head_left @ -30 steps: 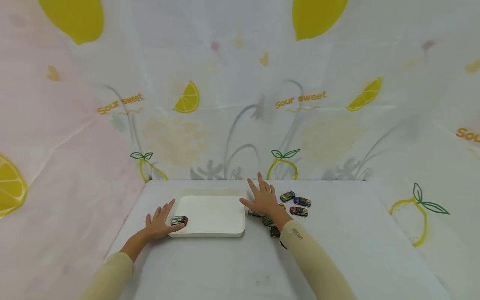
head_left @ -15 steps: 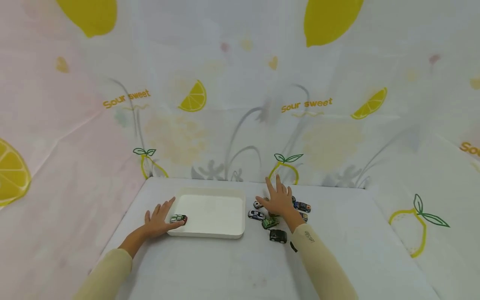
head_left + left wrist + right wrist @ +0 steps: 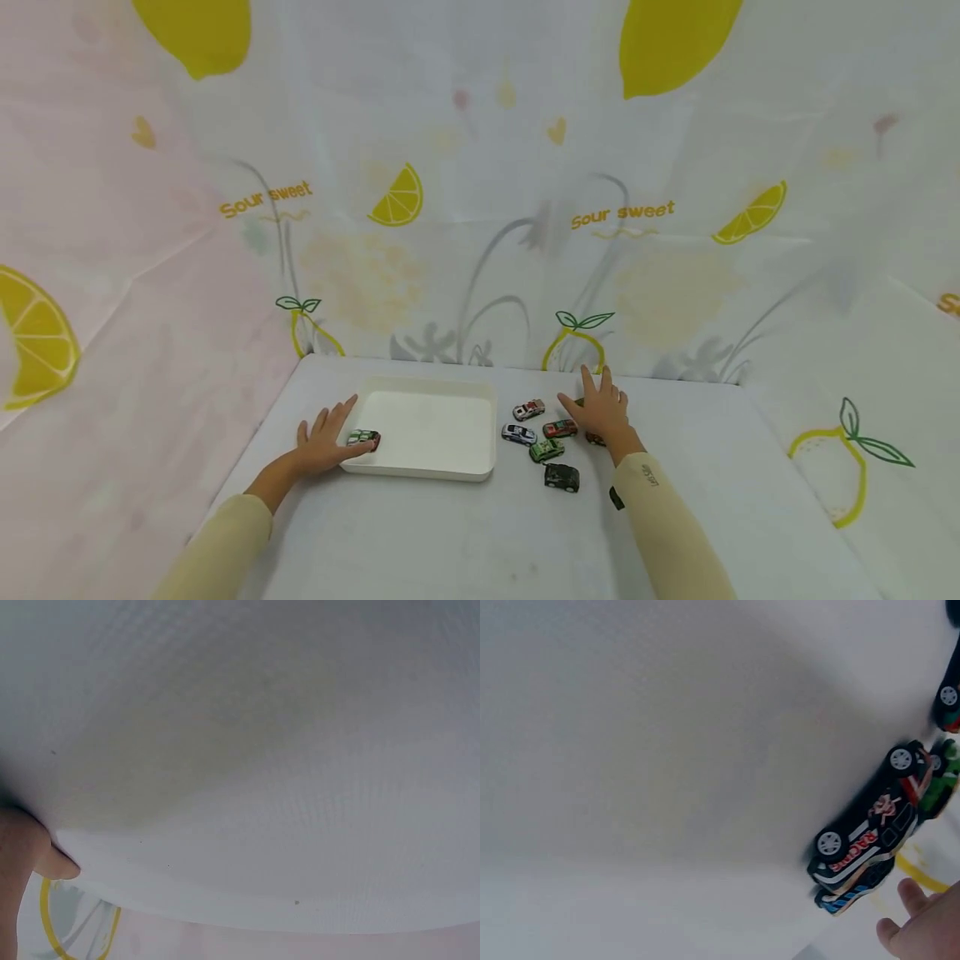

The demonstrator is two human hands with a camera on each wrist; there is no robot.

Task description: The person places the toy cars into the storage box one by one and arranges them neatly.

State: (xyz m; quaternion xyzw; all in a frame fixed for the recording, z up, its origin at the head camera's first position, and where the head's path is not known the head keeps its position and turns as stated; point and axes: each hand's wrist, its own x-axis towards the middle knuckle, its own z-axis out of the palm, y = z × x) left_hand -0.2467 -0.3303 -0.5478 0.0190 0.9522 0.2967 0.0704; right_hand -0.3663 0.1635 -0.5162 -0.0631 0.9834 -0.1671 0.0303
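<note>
My left hand (image 3: 321, 446) rests at the left side of a white tray (image 3: 420, 477), fingers straight and spread. Its thumb reaches over a green-and-white toy car (image 3: 363, 437) in the tray's left part. Right of the tray, my right hand (image 3: 606, 417) hovers with spread fingers, partly hiding some toy cars. In the right wrist view, a black toy car (image 3: 870, 825) marked RACING lies near the fingertips, with a blue toy car (image 3: 855, 891) behind it. I cannot tell whether the right fingers touch any car. The left wrist view shows little besides the white surface and part of the hand.
Between tray and right hand lie a red-and-white car (image 3: 529, 409), a white-and-blue car (image 3: 518, 434), a red car (image 3: 559, 428), a green car (image 3: 547, 450) and a black car (image 3: 562, 477). A dark piece (image 3: 617, 498) shows beside the right sleeve. Lemon-printed cloth (image 3: 480, 250) stands behind the table.
My right hand has moved to the right across the toy cars, uncovering several nearer the tray and covering those at the right. The left hand has stayed at the tray.
</note>
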